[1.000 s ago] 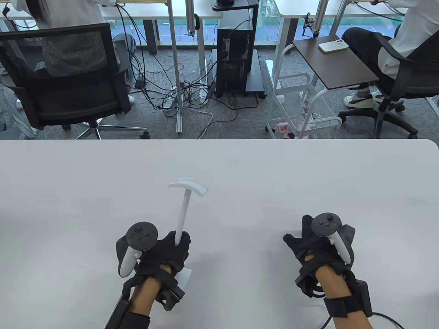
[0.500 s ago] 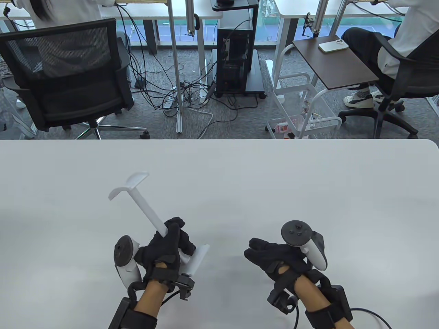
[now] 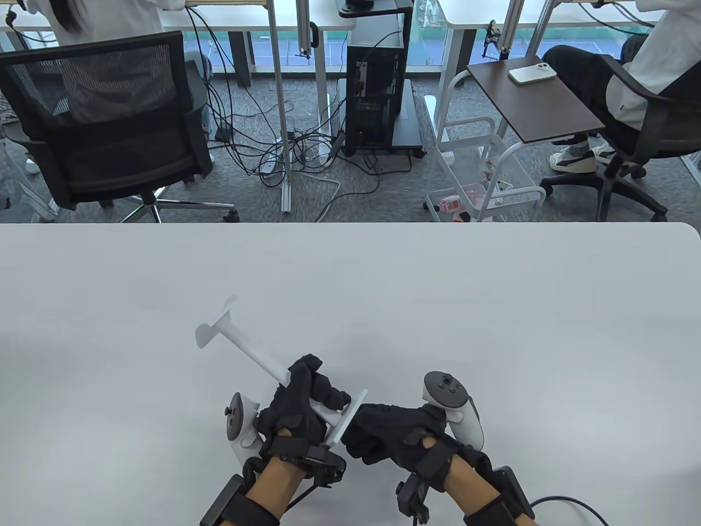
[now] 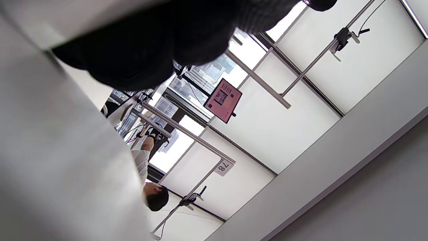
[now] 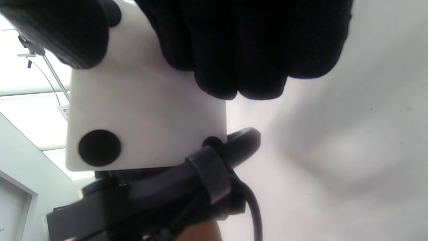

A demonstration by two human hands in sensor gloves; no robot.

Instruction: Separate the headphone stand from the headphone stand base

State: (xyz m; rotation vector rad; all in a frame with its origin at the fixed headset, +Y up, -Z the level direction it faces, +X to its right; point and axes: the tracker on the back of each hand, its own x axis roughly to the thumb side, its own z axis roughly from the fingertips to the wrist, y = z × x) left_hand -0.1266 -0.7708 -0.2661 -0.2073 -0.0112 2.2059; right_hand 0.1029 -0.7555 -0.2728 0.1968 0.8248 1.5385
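A white headphone stand (image 3: 257, 357) is held tipped over above the near middle of a white table (image 3: 493, 307), lifted off its surface. Its thin post slants up and to the left, ending in a curved white headrest bar at the far end. The post's lower end meets the headphone stand base (image 3: 347, 418), a flat white square plate seen almost edge-on from the table view. The 2 parts are joined.

The left hand (image 3: 298, 408), in a black sensor glove, is clenched around the lower part of the post just beside the base, with its fingers wrapped over the post. The right hand (image 3: 391, 433), also gloved in black, grasps the base from the right side. In the right wrist view the base (image 5: 140, 113) fills the middle of the picture as a white square with 1 round black pad near a corner, and the right hand's fingers (image 5: 234, 50) curl over its upper edge, with the thumb at the top left corner.

A tracker sits on the back of each hand. The left wrist view is tilted and shows mostly ceiling and windows, with the dark glove blurred at the top.

Beyond the table's far edge stand 2 black office chairs (image 3: 109, 115), a computer tower on a cart (image 3: 378, 93), tangled floor cables, and a small brown side table with a phone (image 3: 531, 72) on it.
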